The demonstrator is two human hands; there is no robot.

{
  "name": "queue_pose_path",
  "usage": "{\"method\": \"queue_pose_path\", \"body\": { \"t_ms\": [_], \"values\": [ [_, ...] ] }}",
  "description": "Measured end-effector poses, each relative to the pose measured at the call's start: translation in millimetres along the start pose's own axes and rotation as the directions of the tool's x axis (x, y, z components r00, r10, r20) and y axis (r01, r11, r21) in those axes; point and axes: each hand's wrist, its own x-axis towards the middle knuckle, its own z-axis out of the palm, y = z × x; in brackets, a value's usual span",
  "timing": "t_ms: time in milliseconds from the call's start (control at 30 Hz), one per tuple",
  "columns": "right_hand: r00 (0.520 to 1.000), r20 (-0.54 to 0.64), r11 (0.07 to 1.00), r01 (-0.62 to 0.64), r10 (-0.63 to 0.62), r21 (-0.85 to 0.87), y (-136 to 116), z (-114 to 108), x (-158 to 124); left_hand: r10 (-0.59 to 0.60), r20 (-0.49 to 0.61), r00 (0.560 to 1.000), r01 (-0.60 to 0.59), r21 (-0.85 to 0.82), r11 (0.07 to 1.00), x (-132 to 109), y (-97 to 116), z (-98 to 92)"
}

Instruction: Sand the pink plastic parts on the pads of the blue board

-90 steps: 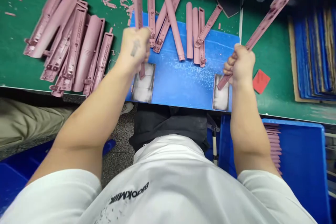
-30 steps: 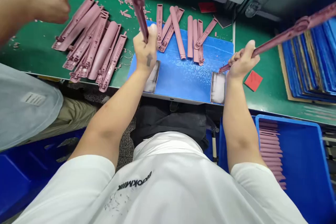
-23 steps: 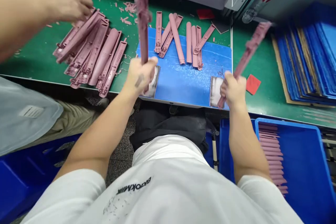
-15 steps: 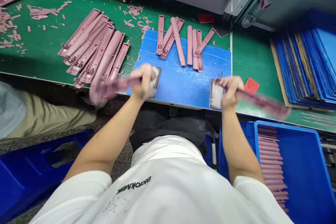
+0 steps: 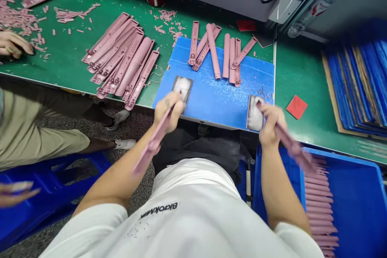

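Head view, upper middle of the frame down: a pink plastic strip (image 5: 152,145) is clenched in the left hand (image 5: 167,109), a second strip (image 5: 294,147) in the right hand (image 5: 272,123); abrasive pads (image 5: 183,88) are held just beside them on the blue mat (image 5: 211,105).

Blue mat (image 5: 211,105): one. On the mat: eight pink plastic parts (image 5: 213,50) and two abrasive pads (image 5: 182,88). Left of the mat: one overlapping pile (image 5: 127,68) of about eight pink parts, exact count obscured. Right of the mat: one red square (image 5: 296,107). Beyond the mat: one red square (image 5: 246,25). Person's hands: two, left hand (image 5: 169,109) and right hand (image 5: 272,123), each with one held pink part (image 5: 152,141). Co-worker's hands: two (image 5: 12,44).
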Motion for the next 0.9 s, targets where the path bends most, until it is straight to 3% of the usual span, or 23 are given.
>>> {"method": "queue_pose_path", "body": {
  "t_ms": [67,100,167,233,300,367,467,567,633,667,733,800,900],
  "values": [
    [1.000,0.001,0.998,-0.019,0.019,0.066,-14,-24,-30,-0.048,0.005,0.999,0.048,-0.159,0.986,-23,15,-14.7],
    [0.997,0.014,0.992,-0.080,0.079,0.098,-17,-29,-32,-0.108,0.004,0.994,0.107,-0.222,0.969,-21,17,-17.5],
    [0.959,0.074,0.958,-0.278,0.273,0.072,-14,-25,-8,-0.266,0.021,0.964,0.265,-0.213,0.941,6,8,-12.8],
    [0.892,0.113,0.899,-0.435,0.439,-0.059,-1,-4,36,-0.331,0.057,0.942,0.336,-0.164,0.927,47,-11,1.3],
    [0.893,0.047,0.891,-0.442,0.448,-0.108,14,18,74,-0.268,0.035,0.963,0.270,-0.177,0.947,77,-27,14.9],
    [0.945,-0.038,0.935,-0.326,0.324,-0.139,20,29,80,-0.133,-0.038,0.990,0.123,-0.196,0.973,81,-33,19.1],
    [0.994,0.032,0.967,-0.098,0.108,-0.234,4,17,22,0.022,-0.066,0.998,-0.034,-0.178,0.983,37,-22,6.6],
    [0.998,0.048,0.985,-0.029,0.038,-0.169,-25,-16,-57,0.045,-0.031,0.999,-0.050,-0.192,0.980,-19,0,-14.2],
    [1.000,0.002,0.999,-0.022,0.022,-0.049,-38,-34,-79,0.044,-0.039,0.998,-0.051,-0.195,0.979,-31,9,-25.8],
    [1.000,-0.024,0.999,0.000,-0.001,-0.039,-40,-40,-77,0.071,-0.052,0.996,-0.078,-0.152,0.985,-26,9,-30.2],
    [0.994,-0.058,0.983,0.087,-0.097,-0.162,-35,-38,-47,0.168,-0.071,0.983,-0.168,0.018,0.986,6,-1,-34.8],
    [0.973,-0.028,0.924,0.207,-0.227,-0.322,-25,-14,6,0.225,-0.040,0.974,-0.215,0.176,0.961,58,-24,-32.4],
    [0.937,0.221,0.866,0.337,-0.270,-0.370,-7,64,93,0.107,0.084,0.991,-0.124,0.243,0.962,147,-74,-14.6]
  ]
}}
